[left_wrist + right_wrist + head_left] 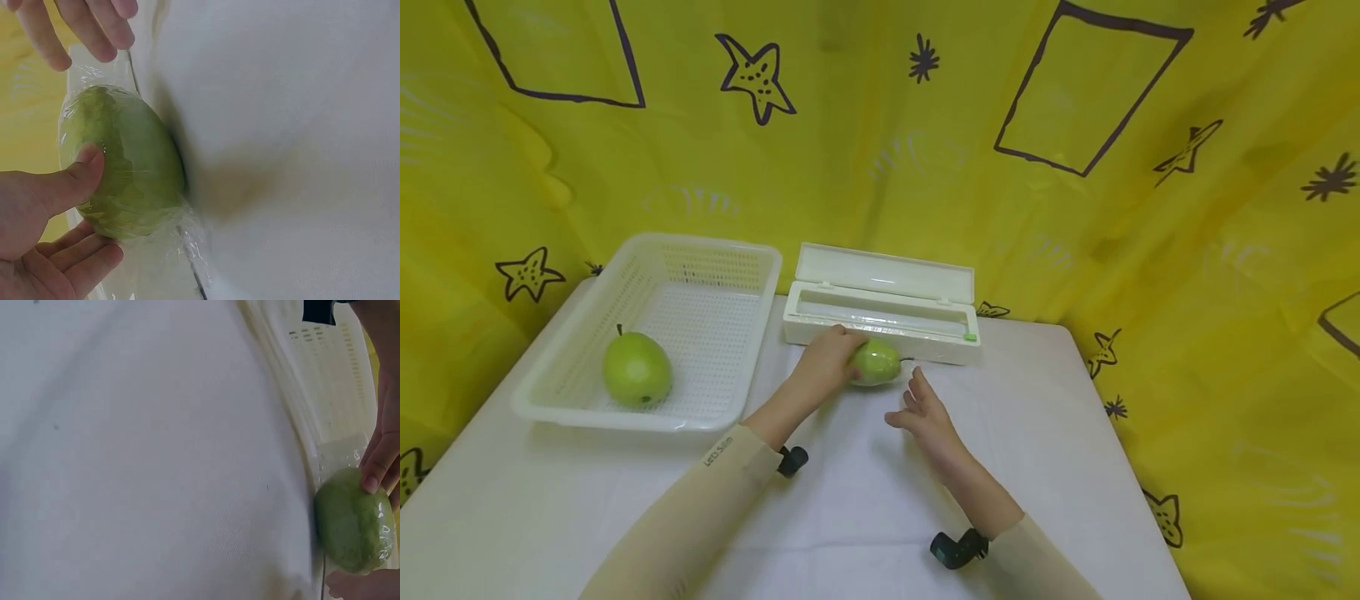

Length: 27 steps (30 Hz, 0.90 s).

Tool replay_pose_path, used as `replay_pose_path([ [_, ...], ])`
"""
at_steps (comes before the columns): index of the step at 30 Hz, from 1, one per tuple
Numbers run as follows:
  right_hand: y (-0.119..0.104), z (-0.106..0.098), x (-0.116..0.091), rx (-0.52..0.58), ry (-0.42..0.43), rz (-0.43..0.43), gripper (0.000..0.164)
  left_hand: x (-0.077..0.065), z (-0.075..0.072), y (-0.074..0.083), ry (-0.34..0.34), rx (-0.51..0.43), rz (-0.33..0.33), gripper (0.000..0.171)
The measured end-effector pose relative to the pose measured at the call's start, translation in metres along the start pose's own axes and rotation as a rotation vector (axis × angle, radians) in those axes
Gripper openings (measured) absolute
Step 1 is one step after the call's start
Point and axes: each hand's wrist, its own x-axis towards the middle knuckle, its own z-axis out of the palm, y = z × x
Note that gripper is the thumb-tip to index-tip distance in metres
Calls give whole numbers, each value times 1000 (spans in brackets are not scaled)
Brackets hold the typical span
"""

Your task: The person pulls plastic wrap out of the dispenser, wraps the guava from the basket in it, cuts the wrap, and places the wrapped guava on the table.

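A green pear wrapped in clear cling film lies just in front of the white cling film dispenser. My left hand grips it from the left, the thumb on one side and the fingers below, as the left wrist view shows. Loose film sticks out past the pear's end. To the right, close to the stem, my right hand is held up with its fingers extended, holding nothing. Its fingertips appear at the top of the left wrist view.
At left a white plastic basket holds a second green pear, which looks unwrapped. The dispenser's lid stands raised at the back. A yellow patterned curtain hangs behind the white-covered table.
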Motion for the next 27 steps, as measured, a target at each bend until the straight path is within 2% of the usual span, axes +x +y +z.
replay_pose_path([
  [6, 4, 5, 24, 69, 10, -19, 99, 0, 1, -10, 7, -32, 42, 57],
  [11, 4, 8, 37, -54, 1, -60, 97, 1, 2, -13, 18, -28, 78, 58],
  [14, 2, 13, 42, -137, 75, -71, 93, 0, 2, -12, 29, -20, 83, 58],
  [18, -1, 21, 47, -167, 168, -47, 93, -2, 3, -12, 40, -33, 81, 57],
  [22, -4, 26, 52, -127, 209, -3, 93, -5, 3, -13, 52, -48, 80, 57],
  [27, -7, 25, 60, -71, 275, -11, 80, -4, 3, -15, 56, -62, 83, 58],
])
